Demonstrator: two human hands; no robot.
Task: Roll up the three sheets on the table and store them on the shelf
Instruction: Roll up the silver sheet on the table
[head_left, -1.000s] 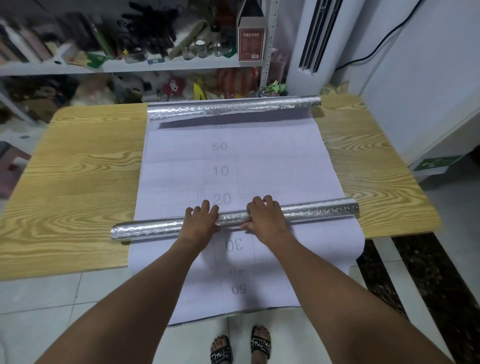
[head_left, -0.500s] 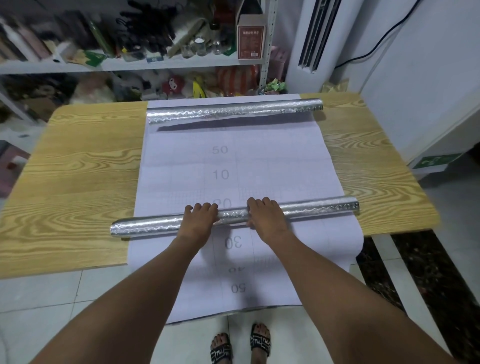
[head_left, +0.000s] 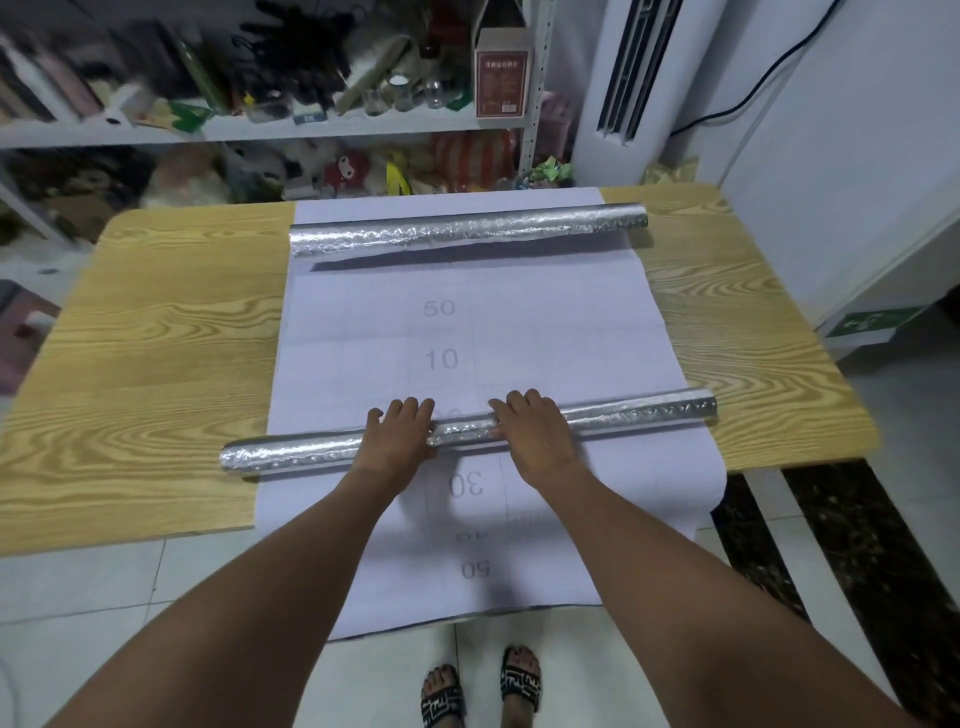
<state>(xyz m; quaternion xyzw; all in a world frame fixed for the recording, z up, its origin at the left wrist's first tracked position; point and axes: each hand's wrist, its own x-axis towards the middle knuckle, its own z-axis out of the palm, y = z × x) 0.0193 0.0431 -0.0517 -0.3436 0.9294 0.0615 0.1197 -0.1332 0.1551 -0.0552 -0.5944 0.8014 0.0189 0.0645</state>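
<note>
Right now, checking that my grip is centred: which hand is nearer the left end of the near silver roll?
Left. The left hand rests on the near silver roll closer to that end; the right hand rests on it farther right.

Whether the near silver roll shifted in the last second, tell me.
Yes. The near roll went forward, toward the far roll: the printed 20 beyond it, clear earlier, is now mostly covered.

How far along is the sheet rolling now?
Done: the far silver roll looks finished. In hand: left hand and right hand press the near silver roll. To do: the white numbered sheet lies flat, and both rolls sit on the table, not the shelf.
</note>
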